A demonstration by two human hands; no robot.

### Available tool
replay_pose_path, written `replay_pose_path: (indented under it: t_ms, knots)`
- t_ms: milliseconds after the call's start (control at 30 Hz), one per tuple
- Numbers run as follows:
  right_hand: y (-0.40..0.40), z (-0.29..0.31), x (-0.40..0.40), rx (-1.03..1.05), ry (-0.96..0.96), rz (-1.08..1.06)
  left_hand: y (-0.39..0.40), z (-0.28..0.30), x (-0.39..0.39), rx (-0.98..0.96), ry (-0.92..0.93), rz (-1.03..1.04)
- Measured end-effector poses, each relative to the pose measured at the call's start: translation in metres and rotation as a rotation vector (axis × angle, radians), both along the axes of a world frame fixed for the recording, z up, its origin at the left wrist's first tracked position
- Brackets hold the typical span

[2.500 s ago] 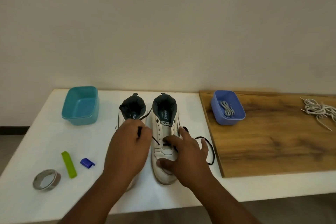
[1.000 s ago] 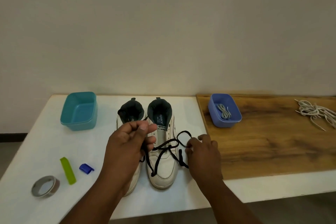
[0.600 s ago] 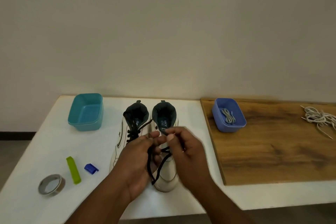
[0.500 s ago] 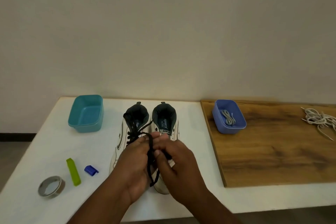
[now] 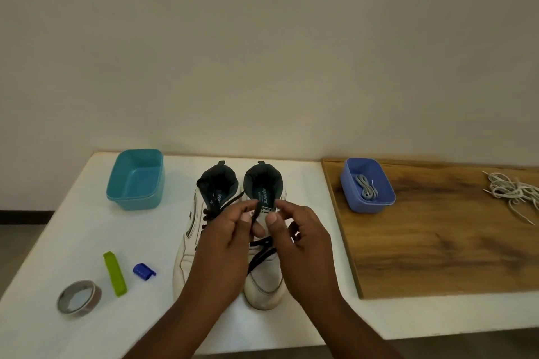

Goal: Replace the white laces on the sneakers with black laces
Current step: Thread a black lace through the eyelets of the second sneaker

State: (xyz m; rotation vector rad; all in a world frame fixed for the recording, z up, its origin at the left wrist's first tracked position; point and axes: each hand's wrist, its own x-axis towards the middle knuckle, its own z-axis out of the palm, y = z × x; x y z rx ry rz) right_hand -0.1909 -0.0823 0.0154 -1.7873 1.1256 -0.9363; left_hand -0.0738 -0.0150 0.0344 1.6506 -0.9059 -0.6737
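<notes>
White tabletop (image 5: pixel 73 230) held both sneakers side by side w/ toes toward the person. Over the right sneaker (image 5: pixel 264 285), left hand (image 5: pixel 224 245) & right hand (image 5: pixel 300 239) each pinched the black lace (image 5: pixel 257 210), ends raised. Best approx: even out both ends, pull snug before crossing. White laces (image 5: pixel 510 191) lay on the wood board (image 5: pixel 443 242).

- The left hand (image 5: pixel 224 245) and right hand (image 5: pixel 300 242) are covering the middle of both sneakers (image 5: pixel 262 285), hiding most eyelets.
- The black lace (image 5: pixel 256 211) is disappearing between fingertips.
- The white laces (image 5: pixel 513 192) are running off the right edge.
- Both forearms are being cropped below.
</notes>
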Motion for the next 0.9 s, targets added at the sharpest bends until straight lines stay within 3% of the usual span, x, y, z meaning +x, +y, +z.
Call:
replay_pose_path:
  t_ms: [167, 333, 467, 600, 800, 900]
  knots:
    - [-0.004, 0.004, 0.001, 0.33, -0.229, 0.092, 0.002, -0.006, -0.01, 0.019, -0.092, -0.148]
    - [-0.007, -0.008, -0.001, 0.103, -0.097, 0.063, 0.001, -0.006, -0.004, 0.044, 0.038, -0.096]
    - [-0.004, -0.011, -0.001, -0.033, -0.006, 0.076, 0.0, -0.007, -0.003, 0.107, 0.327, -0.072]
    - [-0.002, -0.011, -0.002, -0.177, 0.101, 0.041, -0.001, -0.01, -0.003, 0.106, 0.48, -0.082]
    - [-0.007, -0.004, -0.002, 0.091, -0.138, 0.11, -0.002, -0.009, -0.001, 0.062, 0.676, -0.061]
    - [-0.005, -0.003, -0.001, 0.087, -0.146, 0.17, -0.003, -0.005, 0.001, 0.029, 0.756, -0.006]
